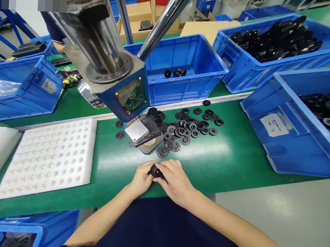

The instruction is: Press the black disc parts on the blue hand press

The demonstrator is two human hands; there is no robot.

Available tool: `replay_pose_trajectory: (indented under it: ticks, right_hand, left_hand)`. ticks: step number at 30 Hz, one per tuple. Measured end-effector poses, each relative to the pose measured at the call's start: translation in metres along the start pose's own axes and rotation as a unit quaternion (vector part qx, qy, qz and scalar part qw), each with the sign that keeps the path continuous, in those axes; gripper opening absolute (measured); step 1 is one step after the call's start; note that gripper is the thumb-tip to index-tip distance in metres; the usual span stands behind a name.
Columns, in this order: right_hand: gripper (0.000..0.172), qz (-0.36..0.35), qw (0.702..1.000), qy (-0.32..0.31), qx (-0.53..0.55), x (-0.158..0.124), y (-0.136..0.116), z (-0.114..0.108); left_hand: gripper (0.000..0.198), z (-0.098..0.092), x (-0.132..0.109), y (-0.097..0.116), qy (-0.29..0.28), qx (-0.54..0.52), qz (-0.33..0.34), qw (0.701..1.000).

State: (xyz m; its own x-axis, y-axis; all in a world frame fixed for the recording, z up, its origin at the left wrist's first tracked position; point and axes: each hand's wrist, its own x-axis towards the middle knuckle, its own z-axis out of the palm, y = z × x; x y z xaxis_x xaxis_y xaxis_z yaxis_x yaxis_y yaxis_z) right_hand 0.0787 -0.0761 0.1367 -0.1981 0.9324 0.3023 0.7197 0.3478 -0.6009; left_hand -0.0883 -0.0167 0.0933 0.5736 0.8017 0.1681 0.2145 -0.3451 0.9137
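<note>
Close to the front edge of the green table, my left hand [143, 178] and my right hand [174, 179] meet around a small round black plastic part [156, 171]. Both hands are closed on it, with its ringed end facing up; its lower portion is hidden by my fingers. Just beyond my hands lies a loose pile of flat black discs [181, 131] with ringed centres. Left of that pile stands a bench press [122, 88], with a silver metal block [137, 131] and a dark fixture at its base.
A white foam tray [88, 152] with rows of holes, many holding small pieces, lies left. Blue bins [180, 91] line the back; another blue bin [299, 145] of black parts stands right. A yellow-handled tool [65, 84] rests behind the press. Another person's arm [58, 47] shows far left.
</note>
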Motion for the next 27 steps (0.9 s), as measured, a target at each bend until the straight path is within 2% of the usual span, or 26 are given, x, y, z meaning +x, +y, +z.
replay_pose_trajectory:
  ticks: [8,17,27]
  right_hand:
    - [0.024,-0.001,1.0,0.0,0.024,0.002,0.002,0.003]
    - [0.032,-0.007,0.999,0.023,0.036,-0.001,0.005,0.009]
    - [0.029,0.011,0.999,0.044,0.014,-0.003,0.001,0.012]
  left_hand:
    - [0.019,-0.001,-0.001,-0.003,-0.008,0.001,-0.018,1.0]
    - [0.021,-0.001,-0.002,-0.005,0.002,0.03,-0.012,0.999]
    - [0.021,0.0,0.0,-0.004,0.01,0.019,-0.024,0.999]
